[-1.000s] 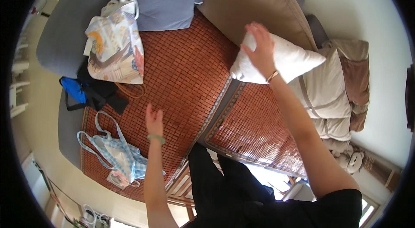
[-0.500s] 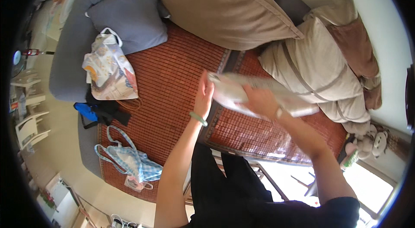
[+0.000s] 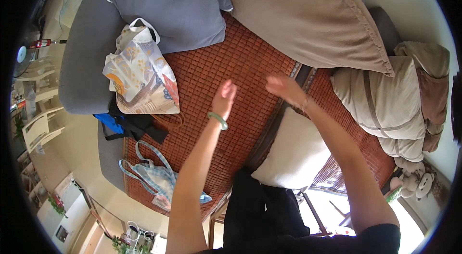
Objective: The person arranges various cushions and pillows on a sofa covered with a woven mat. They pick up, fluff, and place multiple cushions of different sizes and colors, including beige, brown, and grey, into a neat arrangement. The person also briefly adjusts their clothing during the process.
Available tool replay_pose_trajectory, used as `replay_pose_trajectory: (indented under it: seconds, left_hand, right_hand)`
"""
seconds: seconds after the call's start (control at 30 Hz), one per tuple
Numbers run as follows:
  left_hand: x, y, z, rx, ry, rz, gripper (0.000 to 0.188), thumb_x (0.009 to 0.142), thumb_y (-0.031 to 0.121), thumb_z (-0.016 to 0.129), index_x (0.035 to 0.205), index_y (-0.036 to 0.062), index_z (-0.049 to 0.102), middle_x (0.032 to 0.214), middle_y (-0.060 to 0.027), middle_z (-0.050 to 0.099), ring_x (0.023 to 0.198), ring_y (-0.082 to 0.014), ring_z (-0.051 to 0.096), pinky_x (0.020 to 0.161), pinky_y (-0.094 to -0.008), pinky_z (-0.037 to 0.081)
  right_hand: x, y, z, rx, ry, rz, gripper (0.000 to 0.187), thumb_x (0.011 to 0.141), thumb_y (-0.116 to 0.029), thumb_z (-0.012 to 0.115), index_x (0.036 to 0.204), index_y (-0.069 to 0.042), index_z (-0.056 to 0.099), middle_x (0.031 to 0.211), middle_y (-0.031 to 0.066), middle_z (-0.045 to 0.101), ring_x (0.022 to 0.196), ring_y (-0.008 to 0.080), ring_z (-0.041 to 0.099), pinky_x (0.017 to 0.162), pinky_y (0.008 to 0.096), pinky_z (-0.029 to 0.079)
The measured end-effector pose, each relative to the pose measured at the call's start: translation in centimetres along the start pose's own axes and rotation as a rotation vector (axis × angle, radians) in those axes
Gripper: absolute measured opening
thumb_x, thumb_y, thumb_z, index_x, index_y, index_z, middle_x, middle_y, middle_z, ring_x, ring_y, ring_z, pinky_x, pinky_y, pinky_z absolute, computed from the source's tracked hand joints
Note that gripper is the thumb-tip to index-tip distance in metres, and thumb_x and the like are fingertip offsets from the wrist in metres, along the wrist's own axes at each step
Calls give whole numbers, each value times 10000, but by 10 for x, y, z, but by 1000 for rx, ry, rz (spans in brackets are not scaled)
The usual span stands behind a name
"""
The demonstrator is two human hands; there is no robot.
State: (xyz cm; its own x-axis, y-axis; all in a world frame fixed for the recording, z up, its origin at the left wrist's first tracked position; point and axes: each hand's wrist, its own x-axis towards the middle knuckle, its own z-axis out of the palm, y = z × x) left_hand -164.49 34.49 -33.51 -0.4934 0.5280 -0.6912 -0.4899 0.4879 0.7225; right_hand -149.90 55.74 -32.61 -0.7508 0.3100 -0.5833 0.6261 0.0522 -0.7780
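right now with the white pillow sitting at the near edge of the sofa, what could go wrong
The white pillow lies at the front edge of the woven mat, partly over the person's legs, and neither the left hand nor the right hand holds it, so it may slide off toward the floor. The checked blue bag also sits near the mat's front corner; a nudge to the mat could tip it over the edge.

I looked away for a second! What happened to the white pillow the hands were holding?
The white pillow came away from the tan cushion and now lies low on the woven mat, near the person's legs. Both hands let go: the left hand and right hand hover open above the mat. The printed bag and checked bag stayed put.
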Motion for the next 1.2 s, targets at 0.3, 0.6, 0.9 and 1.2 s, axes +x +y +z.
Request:
replay_pose_trajectory:
  seconds: [0.3,0.6,0.9,1.2]
  left_hand:
    - [45,-6,-164,437,386,434,638,926,419,565,1445,116,349,1505,-127,299,1356,-329,321,1082,-417,317]
    - [21,100,-219,1570,876,791,767,739,336,730,1425,278,392,1499,-89,300,1233,-287,464,1020,-481,308]
    - [-68,97,-343,1407,501,491,358,737,28,622,1081,116,581,1049,-93,658,900,-332,624,728,-411,508]
    - [-328,77,-417,1573,618,169,407,732,70,608,1139,75,594,929,-143,619,807,-371,617,671,-434,503]
  right_hand:
    - [250,-162,48,-221,441,-335,1267,618,-593,798,1445,86,120,1453,303,276,1340,368,337,1081,423,332]
    - [271,-158,63,123,427,-152,489,657,-310,767,795,144,649,670,133,644,610,189,615,585,333,514]
    - [44,-172,183,933,-115,-40,567,803,-147,732,1260,43,454,1121,61,554,979,126,532,867,294,469]
    - [-181,-45,224,391,-632,167,512,827,-48,632,1318,-136,513,1392,97,440,1233,226,446,1069,326,328]
